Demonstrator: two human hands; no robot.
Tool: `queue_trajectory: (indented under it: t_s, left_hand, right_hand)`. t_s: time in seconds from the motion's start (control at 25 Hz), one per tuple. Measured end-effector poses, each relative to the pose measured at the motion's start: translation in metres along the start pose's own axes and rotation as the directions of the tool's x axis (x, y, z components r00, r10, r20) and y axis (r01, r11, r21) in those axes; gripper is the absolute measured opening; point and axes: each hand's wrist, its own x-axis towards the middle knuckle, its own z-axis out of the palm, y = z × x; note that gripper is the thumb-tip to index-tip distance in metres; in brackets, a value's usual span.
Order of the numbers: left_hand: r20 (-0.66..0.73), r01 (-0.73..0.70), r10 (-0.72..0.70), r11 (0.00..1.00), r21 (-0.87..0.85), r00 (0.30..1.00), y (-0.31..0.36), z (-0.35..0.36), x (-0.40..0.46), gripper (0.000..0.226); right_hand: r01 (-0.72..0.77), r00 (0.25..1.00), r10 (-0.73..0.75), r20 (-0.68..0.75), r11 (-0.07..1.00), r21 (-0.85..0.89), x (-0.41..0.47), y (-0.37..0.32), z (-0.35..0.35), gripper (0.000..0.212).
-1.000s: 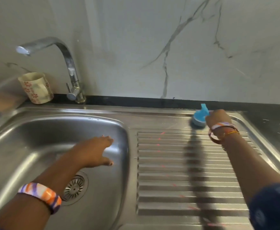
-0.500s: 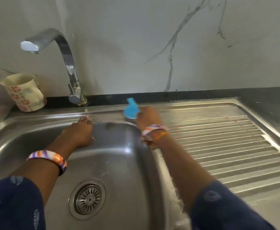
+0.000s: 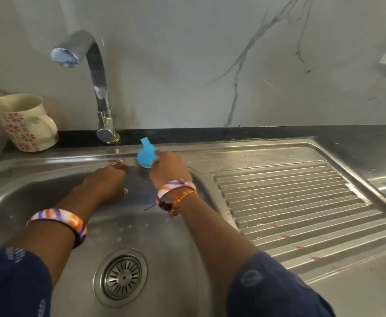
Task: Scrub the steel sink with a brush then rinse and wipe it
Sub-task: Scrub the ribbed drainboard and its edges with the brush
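Sink (image 3: 50, 179) rim is wet: the right hand (image 3: 169, 170) gripping the brush (image 3: 146, 155) could slip. Left hand (image 3: 108, 181) rests flat, holding nothing.

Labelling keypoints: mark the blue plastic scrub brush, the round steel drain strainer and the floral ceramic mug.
blue plastic scrub brush (image 3: 146, 154): head view, on its rounded body.
round steel drain strainer (image 3: 122, 277): head view, on its slotted centre.
floral ceramic mug (image 3: 25, 124): head view, on its patterned side.

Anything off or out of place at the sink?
Nothing stands out. The right hand holds the blue brush on the sink's back rim, the left hand rests flat inside the basin, the mug stands upright, and the tap shows no running water.
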Motion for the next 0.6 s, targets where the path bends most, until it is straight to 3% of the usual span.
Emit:
queue_trajectory:
  t_s: [0.08,0.12,0.24,0.32,0.36,0.4,0.44,0.48,0.52,0.56,0.6]
  left_hand:
    - [0.002,-0.026,0.026,1.000,-0.002,1.000,-0.001,0.000,-0.002,0.074]
    - [0.006,-0.040,0.040,0.999,-0.003,0.999,-0.002,0.000,-0.004,0.076]
    - [-0.017,-0.059,0.059,0.998,0.001,0.998,-0.001,0.005,-0.007,0.080]
    - [-0.027,-0.057,0.057,0.998,0.007,0.998,-0.001,0.009,-0.007,0.081]
    - [-0.025,-0.051,0.051,0.999,0.014,0.998,-0.001,0.011,-0.006,0.081]
    - [-0.021,-0.045,0.045,0.999,0.022,0.999,0.000,0.011,-0.006,0.081]
    - [-0.015,-0.038,0.038,0.999,0.033,0.999,0.002,0.011,-0.005,0.081]
    - [-0.013,-0.031,0.032,0.999,0.040,0.999,0.004,0.011,-0.005,0.080]
    - [-0.016,-0.028,0.029,0.999,0.045,0.999,0.005,0.011,-0.004,0.080]
    - [-0.024,-0.021,0.022,0.999,0.046,0.999,0.005,0.010,-0.003,0.078]
    - [-0.031,-0.009,0.010,0.999,0.046,0.999,0.006,0.008,-0.003,0.076]
  right_hand:
    - [-0.034,0.997,0.035,0.062,0.999,-0.021,-0.090,-0.089,-0.147,0.034]
    - [-0.009,0.997,0.014,0.073,0.998,-0.063,-0.115,-0.086,-0.177,0.033]
    - [-0.271,0.962,0.270,-0.027,0.958,-0.094,-0.090,-0.046,-0.223,0.032]
    - [-0.318,0.947,0.297,-0.121,0.922,-0.222,-0.086,-0.027,-0.245,0.035]
    - [-0.344,0.939,0.333,-0.090,0.924,-0.167,-0.095,-0.032,-0.247,0.034]
    - [-0.311,0.950,0.311,-0.005,0.946,-0.091,-0.096,-0.044,-0.228,0.032]
    - [-0.311,0.946,0.322,0.043,0.936,-0.165,-0.077,-0.037,-0.215,0.028]
    - [-0.115,0.993,0.121,0.011,0.968,-0.222,-0.018,0.004,-0.137,0.023]
    - [0.006,1.000,-0.003,0.013,0.972,-0.234,0.049,0.050,-0.012,0.030]
    - [0.074,0.996,-0.084,-0.032,0.965,-0.252,0.086,0.072,0.073,0.038]
    - [0.093,0.994,-0.101,-0.030,0.976,-0.196,0.101,0.071,0.109,0.040]
